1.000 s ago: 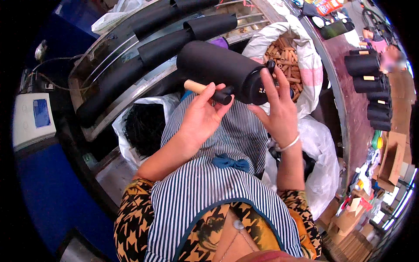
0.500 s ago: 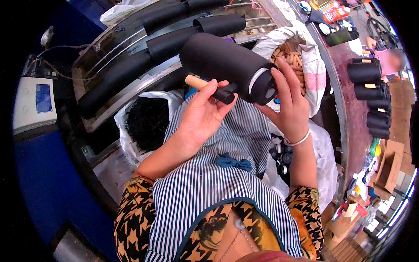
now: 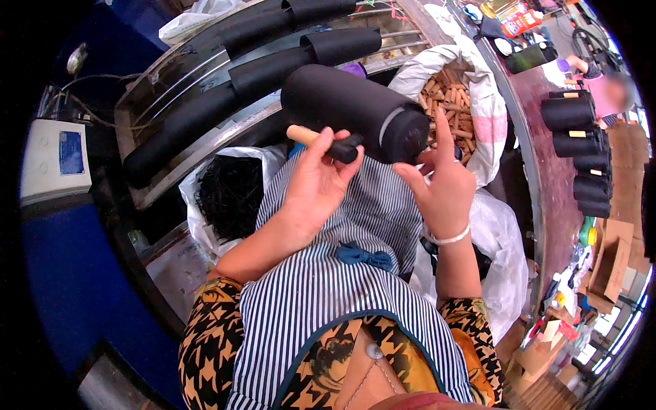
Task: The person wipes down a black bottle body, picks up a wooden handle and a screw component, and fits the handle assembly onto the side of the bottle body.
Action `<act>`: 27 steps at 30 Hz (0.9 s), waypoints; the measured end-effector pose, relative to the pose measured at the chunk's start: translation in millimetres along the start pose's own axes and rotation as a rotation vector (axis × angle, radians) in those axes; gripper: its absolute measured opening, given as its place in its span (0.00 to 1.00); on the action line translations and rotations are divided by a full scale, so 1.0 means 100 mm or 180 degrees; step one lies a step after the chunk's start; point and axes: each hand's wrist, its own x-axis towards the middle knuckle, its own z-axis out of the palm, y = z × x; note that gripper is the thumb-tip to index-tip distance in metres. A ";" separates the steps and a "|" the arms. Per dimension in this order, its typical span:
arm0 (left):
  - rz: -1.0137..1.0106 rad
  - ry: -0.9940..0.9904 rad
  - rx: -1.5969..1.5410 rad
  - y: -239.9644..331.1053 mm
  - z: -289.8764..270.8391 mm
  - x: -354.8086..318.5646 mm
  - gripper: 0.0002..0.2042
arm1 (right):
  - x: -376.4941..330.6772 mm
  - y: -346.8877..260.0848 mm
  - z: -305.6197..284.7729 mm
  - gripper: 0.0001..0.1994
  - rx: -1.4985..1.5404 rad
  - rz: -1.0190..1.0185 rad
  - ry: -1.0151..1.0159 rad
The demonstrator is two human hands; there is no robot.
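My left hand (image 3: 314, 184) is closed around a short tan cylinder (image 3: 301, 134) with a dark piece (image 3: 346, 148) at its right end. Just behind that hand, a large matte black cylinder (image 3: 342, 102) lies tilted down to the right. What supports it is hidden. A black end cap (image 3: 406, 135) sits at its lower right end, with a pale grey band beside it. My right hand (image 3: 444, 191) is beside this cap, thumb and index finger stretched apart. Its other fingers are curled and partly hidden; I cannot see anything held in them.
At the back left, black cylinders (image 3: 270, 72) lie along a metal-railed trough. A white sack (image 3: 488, 102) of short tan cylinders (image 3: 456, 113) stands behind my right hand. A bag of black strips (image 3: 229, 195) is at my left. More black cylinders (image 3: 567, 113) and a person (image 3: 608, 99) are at right.
My right hand has drawn away from the cap, its fingers moving from around the end to spread beside it. The large cylinder has tipped slightly. My left hand has shifted a little left.
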 end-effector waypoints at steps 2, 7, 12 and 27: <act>0.0043 -0.0069 -0.0049 0.08 -0.01 0.02 0.10 | 0.05 0.10 0.07 0.46 0.1525 -0.0873 -0.0006; 0.0382 0.0017 0.0338 0.02 0.07 -0.02 0.08 | 0.27 0.15 0.05 0.40 0.0695 -0.2005 0.0525; 0.0405 -0.0093 0.0216 0.06 0.08 -0.04 0.08 | 0.32 0.36 0.17 0.38 -0.0796 -0.1706 0.1283; 0.1904 -0.1677 0.2690 -0.23 -0.15 0.25 0.16 | -0.05 0.43 0.94 0.30 0.5634 0.0944 -0.1560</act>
